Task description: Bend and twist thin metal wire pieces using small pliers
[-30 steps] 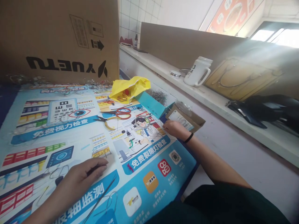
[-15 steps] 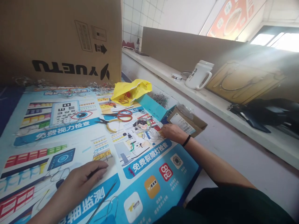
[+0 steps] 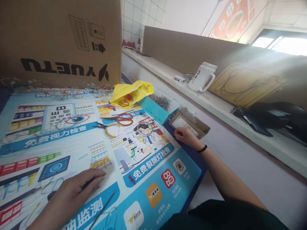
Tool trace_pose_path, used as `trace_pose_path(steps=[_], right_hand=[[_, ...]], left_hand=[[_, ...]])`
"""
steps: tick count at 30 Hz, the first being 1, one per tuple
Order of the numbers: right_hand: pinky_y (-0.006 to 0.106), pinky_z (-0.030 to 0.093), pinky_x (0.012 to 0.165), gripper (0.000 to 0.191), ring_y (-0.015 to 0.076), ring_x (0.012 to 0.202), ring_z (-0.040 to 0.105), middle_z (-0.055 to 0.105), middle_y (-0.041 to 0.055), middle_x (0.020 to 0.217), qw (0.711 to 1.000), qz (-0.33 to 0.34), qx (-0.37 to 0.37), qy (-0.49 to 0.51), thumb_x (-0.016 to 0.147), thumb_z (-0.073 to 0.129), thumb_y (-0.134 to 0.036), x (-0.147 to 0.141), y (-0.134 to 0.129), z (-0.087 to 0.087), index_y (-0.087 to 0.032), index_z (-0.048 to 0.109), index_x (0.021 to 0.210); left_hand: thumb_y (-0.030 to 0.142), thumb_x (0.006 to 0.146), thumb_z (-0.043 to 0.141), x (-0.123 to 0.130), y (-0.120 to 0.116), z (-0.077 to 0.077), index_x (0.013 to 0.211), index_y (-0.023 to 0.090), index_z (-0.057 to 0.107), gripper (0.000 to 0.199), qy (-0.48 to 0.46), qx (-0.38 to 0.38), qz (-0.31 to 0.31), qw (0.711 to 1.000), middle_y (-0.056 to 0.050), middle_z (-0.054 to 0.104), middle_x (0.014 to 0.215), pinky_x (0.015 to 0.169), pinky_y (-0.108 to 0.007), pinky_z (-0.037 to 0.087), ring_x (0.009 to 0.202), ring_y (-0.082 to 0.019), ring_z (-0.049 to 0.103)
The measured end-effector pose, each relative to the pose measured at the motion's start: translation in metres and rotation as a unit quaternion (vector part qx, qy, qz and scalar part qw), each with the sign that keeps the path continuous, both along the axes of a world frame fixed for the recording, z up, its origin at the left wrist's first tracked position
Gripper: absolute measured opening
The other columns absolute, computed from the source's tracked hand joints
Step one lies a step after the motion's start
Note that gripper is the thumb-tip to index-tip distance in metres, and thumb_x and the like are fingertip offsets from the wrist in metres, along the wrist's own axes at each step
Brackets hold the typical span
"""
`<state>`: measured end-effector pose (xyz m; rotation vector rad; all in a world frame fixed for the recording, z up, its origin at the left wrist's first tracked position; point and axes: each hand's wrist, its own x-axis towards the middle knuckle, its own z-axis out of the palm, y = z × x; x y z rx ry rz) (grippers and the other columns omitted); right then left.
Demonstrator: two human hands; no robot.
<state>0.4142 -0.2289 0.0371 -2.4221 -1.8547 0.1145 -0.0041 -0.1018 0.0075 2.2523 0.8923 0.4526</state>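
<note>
My left hand [image 3: 80, 188] lies on the printed poster sheet [image 3: 86, 156], fingers stretched out and holding nothing visible. A thin dark rod [image 3: 103, 207] and loose wire loops [image 3: 111, 218] lie beside it. At the sheet's right edge my right hand [image 3: 187, 137] is closed, its fingers curled, close to the small cardboard box [image 3: 203, 127]. Whatever is in those fingers, if anything, is hidden. Left of this hand are a round ring-like coil [image 3: 145, 128] and thin wires [image 3: 154, 139]. Red-handled scissors [image 3: 126, 119] and yellow-handled pliers [image 3: 110, 130] lie farther left.
A yellow bag [image 3: 141, 88] leans by a teal box [image 3: 153, 110] of tangled metal wire pieces [image 3: 161, 101]. A large carton [image 3: 59, 35] stands at the back left. On the ledge at right are a white mug [image 3: 201, 76] and a black bag [image 3: 271, 118].
My right hand has moved right, off the printed sheet toward the table edge by the cardboard box. My left hand rests in much the same place. The view has shifted slightly.
</note>
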Motion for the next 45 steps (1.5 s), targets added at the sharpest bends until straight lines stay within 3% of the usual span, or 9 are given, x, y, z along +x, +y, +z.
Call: trace_pose_path(steps=[7, 11, 20, 26, 29, 32, 36, 40, 45], right_hand=[[0.024, 0.041, 0.073, 0.032, 0.0176, 0.086, 0.06, 0.066, 0.0109, 0.096, 0.992, -0.017, -0.064, -0.105, 0.09, 0.033, -0.024, -0.006, 0.03, -0.002, -0.015, 0.064, 0.096], [0.029, 0.041, 0.071, 0.033, 0.0223, 0.085, 0.061, 0.065, 0.0173, 0.093, 0.982, -0.051, -0.089, -0.157, 0.089, 0.031, -0.018, -0.001, 0.054, -0.009, -0.012, 0.06, 0.102], [0.026, 0.04, 0.069, 0.031, 0.0203, 0.081, 0.062, 0.068, 0.0146, 0.085, 0.981, -0.039, -0.106, -0.157, 0.088, 0.037, -0.023, 0.004, 0.053, -0.016, -0.013, 0.066, 0.083], [0.02, 0.04, 0.072, 0.03, 0.0139, 0.083, 0.059, 0.069, 0.0051, 0.092, 0.995, 0.014, -0.053, -0.079, 0.088, 0.04, -0.027, -0.002, 0.044, 0.005, -0.018, 0.069, 0.089], [0.02, 0.041, 0.064, 0.03, 0.0119, 0.07, 0.058, 0.068, 0.0023, 0.078, 0.999, 0.018, -0.005, 0.038, 0.085, 0.045, -0.033, -0.001, 0.042, 0.013, -0.016, 0.069, 0.083], [0.02, 0.039, 0.049, 0.033, 0.0099, 0.053, 0.052, 0.061, -0.0002, 0.059, 0.971, -0.039, 0.044, 0.232, 0.079, 0.052, -0.043, -0.001, 0.038, 0.016, -0.014, 0.068, 0.079], [0.018, 0.036, 0.042, 0.036, 0.0075, 0.048, 0.049, 0.061, 0.0008, 0.06, 0.918, -0.072, 0.047, 0.386, 0.072, 0.059, -0.047, -0.007, 0.034, 0.018, -0.013, 0.067, 0.078], [0.018, 0.037, 0.042, 0.036, 0.0075, 0.049, 0.051, 0.064, 0.0021, 0.062, 0.898, -0.065, 0.026, 0.435, 0.072, 0.059, -0.048, -0.018, 0.032, 0.022, -0.013, 0.066, 0.075], [0.017, 0.037, 0.041, 0.033, 0.0068, 0.045, 0.05, 0.06, 0.0002, 0.054, 0.916, -0.061, 0.005, 0.396, 0.074, 0.058, -0.046, -0.024, 0.033, 0.02, -0.014, 0.065, 0.071]], left_hand=[[0.05, 0.074, 0.052, 0.001, -0.001, 0.0, 0.082, 0.03, 0.071, 0.029, 0.008, 0.001, -0.014, 1.0, 0.005, 0.073, 0.084, 0.066, -0.013, 0.052, 0.076, -0.014, 0.069], [0.05, 0.075, 0.052, 0.0, -0.001, -0.002, 0.083, 0.029, 0.071, 0.029, 0.002, -0.003, -0.015, 1.0, 0.004, 0.073, 0.085, 0.066, -0.014, 0.053, 0.078, -0.015, 0.069], [0.049, 0.076, 0.052, -0.003, 0.001, -0.006, 0.086, 0.029, 0.07, 0.029, 0.02, -0.016, -0.014, 1.0, 0.004, 0.072, 0.089, 0.069, -0.016, 0.053, 0.081, -0.016, 0.068], [0.051, 0.075, 0.051, 0.0, 0.0, 0.0, 0.083, 0.029, 0.071, 0.031, 0.011, -0.001, -0.01, 1.0, 0.004, 0.073, 0.085, 0.066, -0.016, 0.054, 0.077, -0.016, 0.069], [0.051, 0.074, 0.051, -0.001, 0.001, 0.0, 0.082, 0.029, 0.071, 0.03, 0.005, 0.002, -0.005, 1.0, 0.004, 0.073, 0.085, 0.066, -0.015, 0.054, 0.077, -0.016, 0.069], [0.05, 0.073, 0.053, -0.001, 0.0, -0.003, 0.082, 0.029, 0.071, 0.029, 0.001, 0.007, -0.002, 1.0, 0.004, 0.073, 0.085, 0.067, -0.015, 0.053, 0.077, -0.016, 0.069], [0.049, 0.074, 0.052, -0.001, 0.0, -0.005, 0.084, 0.03, 0.071, 0.028, -0.001, 0.008, -0.006, 1.0, 0.005, 0.073, 0.086, 0.067, -0.014, 0.053, 0.078, -0.015, 0.069], [0.049, 0.075, 0.052, -0.002, 0.0, -0.003, 0.083, 0.03, 0.071, 0.028, 0.004, 0.007, -0.014, 1.0, 0.005, 0.073, 0.086, 0.066, -0.013, 0.053, 0.077, -0.014, 0.069], [0.049, 0.075, 0.051, 0.0, 0.0, -0.001, 0.084, 0.029, 0.071, 0.029, 0.007, 0.012, -0.016, 1.0, 0.005, 0.073, 0.086, 0.067, -0.013, 0.053, 0.078, -0.015, 0.069]])
